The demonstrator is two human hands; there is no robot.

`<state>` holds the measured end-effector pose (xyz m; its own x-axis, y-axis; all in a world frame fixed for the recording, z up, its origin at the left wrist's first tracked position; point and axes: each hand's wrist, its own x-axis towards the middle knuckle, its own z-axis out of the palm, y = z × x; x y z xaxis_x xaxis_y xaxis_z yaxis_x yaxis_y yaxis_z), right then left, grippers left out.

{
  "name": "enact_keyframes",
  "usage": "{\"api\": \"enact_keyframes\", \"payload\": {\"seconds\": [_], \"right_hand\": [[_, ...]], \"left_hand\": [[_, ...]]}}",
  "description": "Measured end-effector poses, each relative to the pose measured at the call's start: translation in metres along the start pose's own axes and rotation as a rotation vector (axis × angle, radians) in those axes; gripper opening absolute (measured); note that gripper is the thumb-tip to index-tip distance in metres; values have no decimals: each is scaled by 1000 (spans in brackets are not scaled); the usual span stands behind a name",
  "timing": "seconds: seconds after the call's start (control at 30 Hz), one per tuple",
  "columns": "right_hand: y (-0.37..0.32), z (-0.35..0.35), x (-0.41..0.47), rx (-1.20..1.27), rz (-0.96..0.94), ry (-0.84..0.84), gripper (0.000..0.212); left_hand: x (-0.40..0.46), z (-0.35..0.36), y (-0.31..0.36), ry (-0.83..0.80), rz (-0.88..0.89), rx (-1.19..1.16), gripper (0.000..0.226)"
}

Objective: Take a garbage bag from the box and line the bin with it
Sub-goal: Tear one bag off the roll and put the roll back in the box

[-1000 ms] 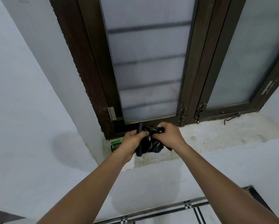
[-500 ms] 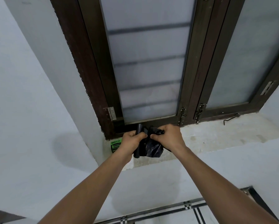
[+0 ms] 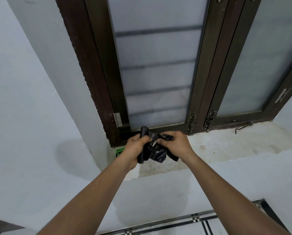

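You stand facing a window (image 3: pixel 155 68) with a dark brown wooden frame and frosted glass panes; take it as your landmark. White wall (image 3: pixel 31 99) spreads to its left. Directly below it runs a pale, stained sill (image 3: pixel 226 146), and below the sill, at the bottom edge of the view, lies a tiled floor with dark stripes (image 3: pixel 192 219).

Both your forearms reach up to the sill under the window's left pane. Just below the frame's lower left corner, a green-and-black printed box (image 3: pixel 120 152) sits on the sill, mostly hidden behind your left wrist; only a corner with pale lettering shows, and you cannot tell what it holds.

Your left hand (image 3: pixel 136 148) is curled round a tight black roll of garbage bags (image 3: pixel 144 133), held upright so its top end stands in front of the window's bottom rail. Your right hand (image 3: pixel 176 144) pinches a crumpled black garbage bag (image 3: pixel 158 152) that is still joined to the roll; the loose plastic bunches and hangs between the two hands, above the sill and not touching it.

Smaller fittings sit low on the window: a silver hinge (image 3: pixel 116 119) at the left, two bolt latches (image 3: pixel 192 123) at the middle stiles, and a metal stay hook (image 3: pixel 243 128) resting on the sill toward the right.
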<state>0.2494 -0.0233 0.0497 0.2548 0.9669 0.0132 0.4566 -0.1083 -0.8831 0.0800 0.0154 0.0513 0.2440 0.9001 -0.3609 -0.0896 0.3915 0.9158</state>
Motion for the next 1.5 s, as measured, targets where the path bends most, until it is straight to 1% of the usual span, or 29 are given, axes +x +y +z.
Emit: {"api": "enact_keyframes", "payload": {"seconds": [0.07,0.13,0.2,0.27,0.33,0.43,0.47,0.5,0.57,0.6,0.67,0.73,0.77,0.8,0.87,0.97,1.1,1.2,1.23,1.3,1.37,1.4,1.43,1.47,1.5], "right_hand": [[1,-1,0,65,12,-20,12],[2,1,0,-10,11,65,13],[4,2,1,-58,46,174,19],[9,3,2,-41,105,199,23],[11,1,1,69,162,121,22],[8,-7,-3,329,167,-126,26],[6,-11,-4,344,160,-207,30],[4,-14,-5,289,145,-266,34],[2,-16,-3,53,117,-293,34],[2,-17,-2,-43,111,-276,30],[0,-15,-1,-129,84,-258,20],[-1,-10,-1,-240,55,-228,12],[-2,-8,-2,-273,67,-181,12],[-2,-5,-3,-284,88,-125,13],[-3,-2,-4,-317,118,-42,17],[-6,1,-6,-361,134,-9,20],[-10,3,-8,-411,152,29,15],[-1,-2,-5,-500,146,97,23],[3,-5,-3,-483,161,118,25],[10,-14,2,-352,197,122,22],[8,-19,2,-192,219,21,14],[5,-21,0,-80,247,-89,9],[3,-24,-3,58,299,-231,23],[3,-28,-7,175,363,-394,44],[4,-31,-9,284,405,-572,58]], "left_hand": [[-1,-1,1,-6,-12,-2,16],[-3,1,1,-37,-24,0,13],[-6,3,1,-81,-20,-28,9],[-6,4,1,-113,14,-44,9],[-5,3,1,-120,51,-29,10],[-2,1,2,-55,82,20,17],[-1,0,3,-26,95,61,19],[0,-1,4,-5,121,113,20],[2,-2,4,12,199,232,19],[1,-1,4,18,234,288,16],[-2,0,3,30,280,352,4],[-4,3,1,42,278,349,6],[-6,5,0,46,254,316,5],[-7,7,-1,48,228,280,2],[-8,9,-4,62,212,239,4],[-12,12,-6,95,212,198,7],[-14,15,-4,130,186,158,11],[-15,16,3,116,162,121,12],[-16,15,5,108,150,91,12],[-15,12,10,118,132,50,8],[-12,7,13,164,136,34,7],[-11,5,14,187,145,37,9],[-9,4,16,206,153,40,10],[-9,3,17,218,160,53,10],[-9,2,17,223,169,69,9]]}}
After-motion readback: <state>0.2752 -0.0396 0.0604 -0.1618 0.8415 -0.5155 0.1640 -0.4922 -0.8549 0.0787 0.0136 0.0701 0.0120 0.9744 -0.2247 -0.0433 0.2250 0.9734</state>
